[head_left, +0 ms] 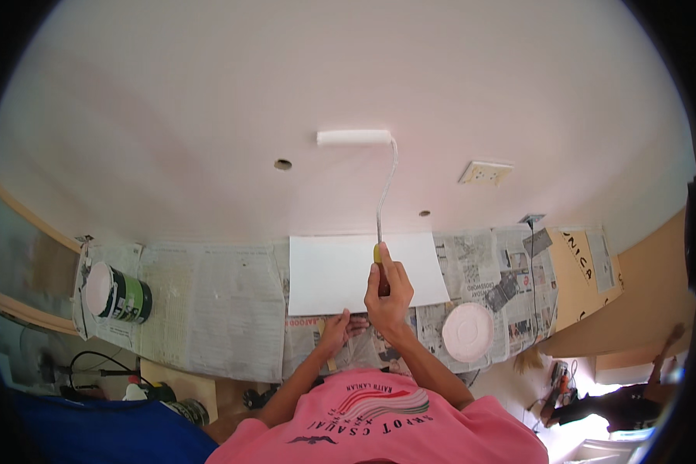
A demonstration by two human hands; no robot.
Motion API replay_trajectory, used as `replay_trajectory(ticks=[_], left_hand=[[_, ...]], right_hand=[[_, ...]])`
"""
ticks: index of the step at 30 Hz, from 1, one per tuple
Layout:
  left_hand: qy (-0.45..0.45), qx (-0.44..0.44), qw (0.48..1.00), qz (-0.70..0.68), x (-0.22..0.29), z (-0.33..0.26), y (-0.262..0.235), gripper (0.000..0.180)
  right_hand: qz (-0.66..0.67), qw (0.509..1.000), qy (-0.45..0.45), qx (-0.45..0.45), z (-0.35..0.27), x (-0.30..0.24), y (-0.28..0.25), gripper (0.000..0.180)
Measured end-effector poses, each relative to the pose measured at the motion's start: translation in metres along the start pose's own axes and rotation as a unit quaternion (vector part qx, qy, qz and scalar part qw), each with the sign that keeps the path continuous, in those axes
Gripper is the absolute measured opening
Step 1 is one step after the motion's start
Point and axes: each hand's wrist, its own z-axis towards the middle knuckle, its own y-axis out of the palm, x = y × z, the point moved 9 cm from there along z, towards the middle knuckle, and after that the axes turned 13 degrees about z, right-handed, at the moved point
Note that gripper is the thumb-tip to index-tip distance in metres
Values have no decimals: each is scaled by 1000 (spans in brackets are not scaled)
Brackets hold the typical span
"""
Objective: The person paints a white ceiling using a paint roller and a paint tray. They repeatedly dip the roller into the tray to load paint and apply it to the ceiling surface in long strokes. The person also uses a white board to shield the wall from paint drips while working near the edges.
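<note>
My right hand [390, 298] is closed around the yellow-and-dark handle of a paint roller [354, 138]. The roller's thin bent frame reaches up, and its white sleeve lies level against the pale pinkish wall [209, 100]. Below it, a blank white sheet [325, 267] rests on newspaper at the foot of the wall. My left hand [343, 332] is at the near edge of this sheet, thumb up and fingers stretched toward the right. I see nothing held in it. A pale pink round lid [468, 332] lies on the newspaper to the right of my hands.
Newspaper [224, 309] covers the surface. A green-and-black paint bucket [124, 294] stands left. The wall has two holes and a socket plate [486, 172]; a dark cable [533, 278] hangs right, near cardboard [576, 274]. A blue-clothed person [108, 429] is lower left, another person [619, 406] lower right.
</note>
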Motion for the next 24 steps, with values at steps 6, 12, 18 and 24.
replay_trajectory(ticks=[6, 12, 18, 24], left_hand=[[-13, 11, 1000, 0, -7, 2, -3, 49], [2, -11, 1000, -1, -8, 4, -3, 50], [-21, -8, 1000, 3, -18, 15, -8, 53], [-24, -28, 999, -27, -26, 23, -14, 45]], right_hand=[[22, 995, -85, 35, 43, -15, 10, 48], [2, 998, -65, 24, 27, -17, 0, 47], [28, 978, -199, 56, 121, -78, 10, 50], [51, 968, -231, 80, 164, -138, 9, 50]])
